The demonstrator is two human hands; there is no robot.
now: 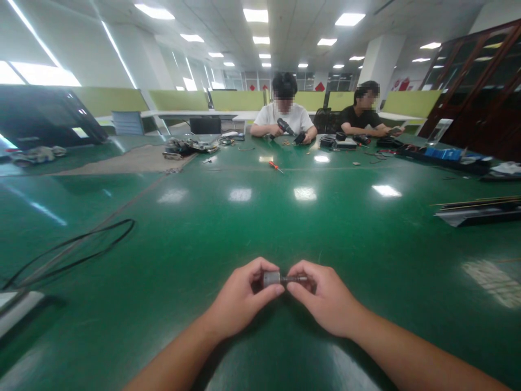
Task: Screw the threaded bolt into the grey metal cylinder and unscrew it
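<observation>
A short grey metal cylinder with a thin dark shaft (272, 278) lies sideways between my two hands, just over the green table (228, 233); its exact kind I cannot make out. My left hand (242, 296) is closed around the thick cylinder end, thumb below and index finger above. The thin shaft runs to the right into my right hand (325, 296), where thumb and fingers pinch it. The fingertips of both hands nearly meet. My curled fingers hide part of the shaft's far end.
A black cable (101, 247) loops across the table on the left. A red-handled screwdriver (275, 166) lies farther back. Long dark strips (480, 210) rest at the right. Across the table, one person (301, 117) holds a power drill (285, 127); another person (358, 117) sits beside them.
</observation>
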